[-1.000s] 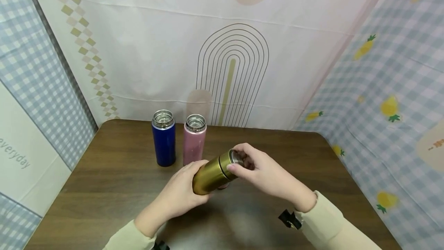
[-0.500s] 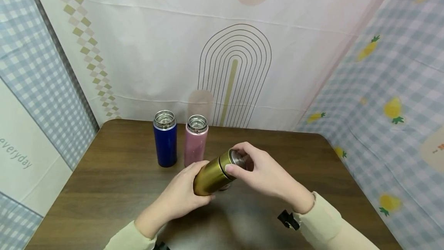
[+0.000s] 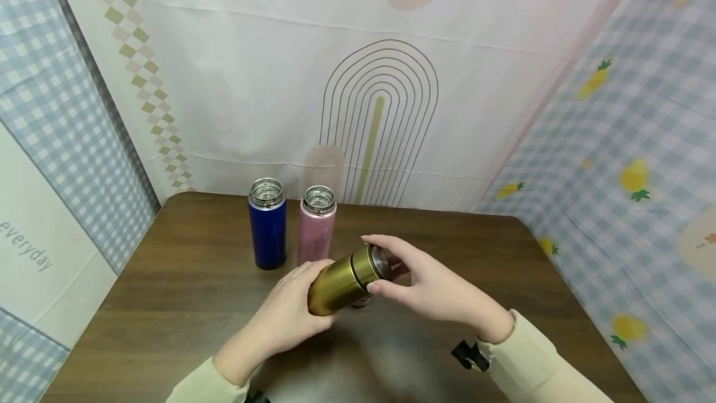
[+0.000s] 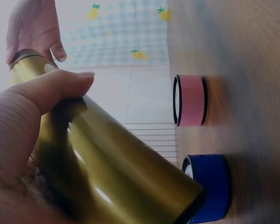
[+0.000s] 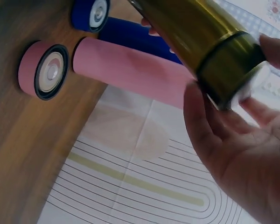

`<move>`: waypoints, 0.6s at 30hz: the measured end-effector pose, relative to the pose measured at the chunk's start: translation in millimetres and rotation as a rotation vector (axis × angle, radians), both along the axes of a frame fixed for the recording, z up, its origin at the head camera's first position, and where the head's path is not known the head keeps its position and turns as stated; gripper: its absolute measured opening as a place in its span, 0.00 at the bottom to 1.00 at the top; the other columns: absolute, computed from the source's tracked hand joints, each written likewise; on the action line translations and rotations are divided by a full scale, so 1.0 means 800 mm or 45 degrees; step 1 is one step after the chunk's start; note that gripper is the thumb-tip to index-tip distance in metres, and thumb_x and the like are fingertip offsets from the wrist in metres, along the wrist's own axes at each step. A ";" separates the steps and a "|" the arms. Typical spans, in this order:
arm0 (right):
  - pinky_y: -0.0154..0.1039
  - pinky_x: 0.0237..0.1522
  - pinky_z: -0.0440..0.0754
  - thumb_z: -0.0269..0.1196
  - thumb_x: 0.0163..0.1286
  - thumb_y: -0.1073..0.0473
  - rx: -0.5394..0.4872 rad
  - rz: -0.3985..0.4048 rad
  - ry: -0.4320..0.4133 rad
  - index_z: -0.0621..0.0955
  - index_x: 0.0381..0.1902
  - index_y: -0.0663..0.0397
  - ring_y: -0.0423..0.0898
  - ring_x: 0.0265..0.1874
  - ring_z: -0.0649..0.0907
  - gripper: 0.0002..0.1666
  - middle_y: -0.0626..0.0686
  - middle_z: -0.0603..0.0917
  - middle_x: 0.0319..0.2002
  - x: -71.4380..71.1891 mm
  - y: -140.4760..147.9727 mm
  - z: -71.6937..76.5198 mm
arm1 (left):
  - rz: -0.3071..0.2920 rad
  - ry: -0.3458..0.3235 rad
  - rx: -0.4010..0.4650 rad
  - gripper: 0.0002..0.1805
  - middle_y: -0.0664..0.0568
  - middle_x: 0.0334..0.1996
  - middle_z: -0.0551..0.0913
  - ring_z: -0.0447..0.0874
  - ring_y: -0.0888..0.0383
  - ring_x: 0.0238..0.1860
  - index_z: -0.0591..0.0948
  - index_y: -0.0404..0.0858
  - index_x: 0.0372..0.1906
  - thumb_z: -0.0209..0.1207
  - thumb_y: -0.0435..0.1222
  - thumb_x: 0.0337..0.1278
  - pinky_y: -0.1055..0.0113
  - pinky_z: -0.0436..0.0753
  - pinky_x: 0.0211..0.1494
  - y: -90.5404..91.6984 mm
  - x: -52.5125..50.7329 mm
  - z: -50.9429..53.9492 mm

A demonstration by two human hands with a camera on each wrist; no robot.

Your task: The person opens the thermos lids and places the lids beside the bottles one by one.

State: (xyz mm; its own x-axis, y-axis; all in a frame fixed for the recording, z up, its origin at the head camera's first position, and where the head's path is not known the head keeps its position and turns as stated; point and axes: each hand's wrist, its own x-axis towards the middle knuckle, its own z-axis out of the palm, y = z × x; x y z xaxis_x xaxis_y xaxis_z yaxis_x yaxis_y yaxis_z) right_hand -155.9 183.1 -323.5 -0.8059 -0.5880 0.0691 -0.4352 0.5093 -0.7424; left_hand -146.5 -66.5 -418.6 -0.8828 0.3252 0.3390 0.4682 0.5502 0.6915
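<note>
A gold thermos (image 3: 334, 288) is held tilted above the table, its top toward the right. My left hand (image 3: 288, 303) grips its body near the base. At the upper end is the gold lid (image 3: 366, 265), in place on the bottle, with a dark seam below it. My right hand (image 3: 436, 288) has its thumb and fingers curled around this lid; the right wrist view shows the fingertips at its rim. Behind stand a blue thermos (image 3: 268, 232) and a pink thermos (image 3: 316, 229), both upright with uncovered mouths. My left hand partly hides the pink one's base.
On the brown wooden table (image 3: 184, 303) lie a pink lid (image 5: 51, 70) and a blue lid (image 5: 91, 14), mostly hidden behind the gold thermos in the head view. A patterned cloth (image 3: 235, 79) hangs along the table's back edge, and a checked cloth (image 3: 632, 142) hangs at the right.
My right hand's fingers have shifted around the gold lid, the thumb now lower and the forefinger farther left. My left hand keeps its grip, and the gold thermos has barely moved.
</note>
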 end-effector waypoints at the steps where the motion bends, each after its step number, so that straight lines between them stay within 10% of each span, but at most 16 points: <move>1: 0.38 0.43 0.81 0.65 0.64 0.42 0.007 -0.021 0.021 0.63 0.69 0.28 0.43 0.47 0.79 0.39 0.42 0.75 0.53 0.001 -0.001 0.000 | 0.000 -0.003 0.007 0.41 0.67 0.43 0.76 0.74 0.67 0.41 0.74 0.54 0.58 0.77 0.42 0.30 0.62 0.75 0.47 0.000 0.000 0.000; 10: 0.40 0.33 0.80 0.61 0.61 0.30 0.061 -0.314 0.107 0.73 0.55 0.34 0.39 0.32 0.81 0.28 0.40 0.81 0.40 0.005 -0.014 -0.002 | 0.001 -0.008 0.049 0.40 0.67 0.42 0.75 0.74 0.67 0.39 0.74 0.56 0.58 0.78 0.43 0.30 0.62 0.76 0.46 0.001 0.005 0.000; 18: 0.39 0.36 0.80 0.63 0.64 0.37 0.020 -0.150 0.067 0.72 0.59 0.34 0.39 0.35 0.81 0.27 0.42 0.80 0.40 0.003 -0.008 -0.006 | 0.020 0.005 -0.018 0.40 0.67 0.43 0.76 0.74 0.67 0.41 0.75 0.54 0.58 0.78 0.43 0.29 0.62 0.75 0.48 -0.002 0.005 -0.004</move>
